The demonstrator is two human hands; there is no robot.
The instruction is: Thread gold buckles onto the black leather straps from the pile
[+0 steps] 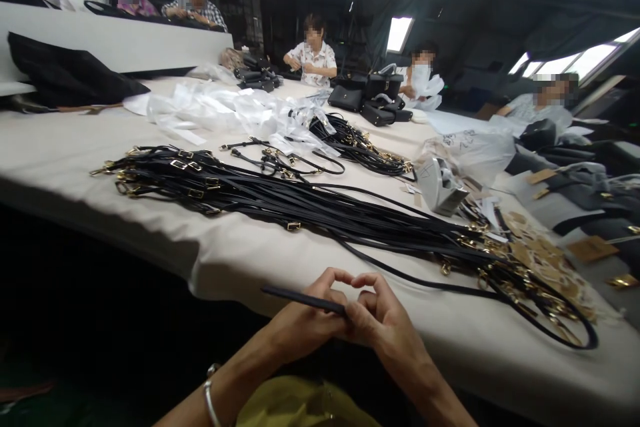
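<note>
Both my hands meet just below the table's near edge. My left hand [305, 323] is closed on a thin black strap [295, 298] whose free end pokes out to the left. My right hand [383, 320] is curled against it, fingers pinched on the same strap, fingertips touching. A silver bangle [210, 397] sits on my left wrist. On the table in front lies a long bundle of black straps with gold buckles [280, 200], running from the left to the right edge.
The white-covered table [100, 147] holds clear plastic wrappers [225, 110], a second strap pile [360, 143], a tape dispenser [440, 187], paper tags [545, 257] and black handbags [375, 100]. Several people sit around the far side. Grey bags [585, 180] lie at right.
</note>
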